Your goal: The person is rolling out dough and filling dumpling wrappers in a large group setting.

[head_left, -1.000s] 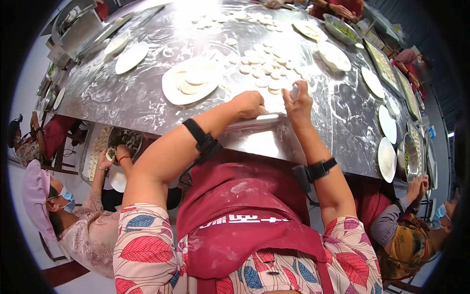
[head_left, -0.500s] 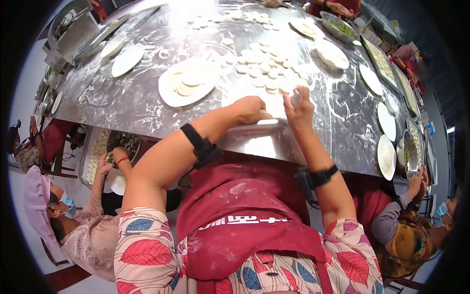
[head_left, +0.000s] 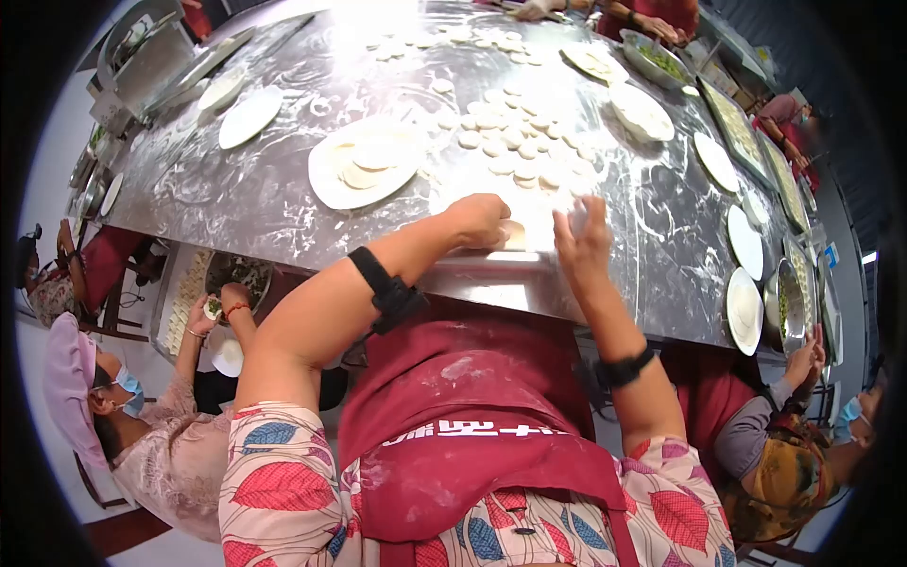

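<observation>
At the near edge of the steel table, my left hand (head_left: 480, 222) is closed, its fingers curled at the edge of a small flattened dough round (head_left: 513, 234). My right hand (head_left: 583, 248) is just to the right, above the table, with thumb and fingers apart; motion and glare blur its fingertips, and I see nothing held in it. Beyond both hands lie many small floured dough pieces (head_left: 513, 139) in a loose cluster. Ahead of my left forearm, a white plate (head_left: 326, 189) carries several thin rolled dough wrappers (head_left: 370, 156).
White flour streaks the steel table (head_left: 661, 269). More white plates (head_left: 744, 310) line its right side, near a metal bowl (head_left: 784, 293) and long trays (head_left: 732, 118). At left, a seated person (head_left: 179, 444) handles filling by a bowl (head_left: 250, 272). Another person (head_left: 794, 444) sits at right.
My right hand has shifted slightly down and right. My left hand has moved slightly down, and more of the dough round shows beside it.
</observation>
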`<action>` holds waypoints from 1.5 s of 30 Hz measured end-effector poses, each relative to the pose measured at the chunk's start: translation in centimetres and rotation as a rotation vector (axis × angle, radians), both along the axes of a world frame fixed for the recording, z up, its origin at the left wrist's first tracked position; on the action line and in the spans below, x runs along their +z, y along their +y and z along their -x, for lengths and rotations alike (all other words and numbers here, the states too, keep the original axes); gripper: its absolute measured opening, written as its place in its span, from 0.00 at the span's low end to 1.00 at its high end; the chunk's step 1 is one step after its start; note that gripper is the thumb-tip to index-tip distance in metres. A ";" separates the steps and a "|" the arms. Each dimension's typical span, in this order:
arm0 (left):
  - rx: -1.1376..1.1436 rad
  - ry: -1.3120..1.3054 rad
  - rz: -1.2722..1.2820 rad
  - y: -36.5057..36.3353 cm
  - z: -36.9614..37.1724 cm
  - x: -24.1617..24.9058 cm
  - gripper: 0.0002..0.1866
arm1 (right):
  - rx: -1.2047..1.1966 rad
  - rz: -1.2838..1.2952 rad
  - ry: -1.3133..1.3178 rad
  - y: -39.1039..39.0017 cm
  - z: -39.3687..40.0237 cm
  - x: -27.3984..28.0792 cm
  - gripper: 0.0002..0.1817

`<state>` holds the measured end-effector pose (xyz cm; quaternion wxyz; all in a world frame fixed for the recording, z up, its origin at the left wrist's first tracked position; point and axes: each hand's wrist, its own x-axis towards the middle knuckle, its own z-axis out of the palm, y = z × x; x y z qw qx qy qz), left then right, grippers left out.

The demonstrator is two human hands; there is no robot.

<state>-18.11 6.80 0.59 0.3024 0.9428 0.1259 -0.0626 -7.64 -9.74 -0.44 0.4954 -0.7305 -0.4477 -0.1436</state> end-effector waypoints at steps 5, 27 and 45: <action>0.050 0.007 0.112 -0.6 1.4 -0.1 0.13 | 0.062 -0.002 0.201 -2.4 1.5 -1.1 0.16; 0.086 -0.007 0.083 -0.4 0.7 -0.4 0.18 | -0.011 0.027 0.109 0.7 -1.4 -2.3 0.16; 0.491 0.067 -0.183 19.6 10.8 5.6 0.19 | 0.097 -0.124 0.296 -4.3 3.3 -2.4 0.16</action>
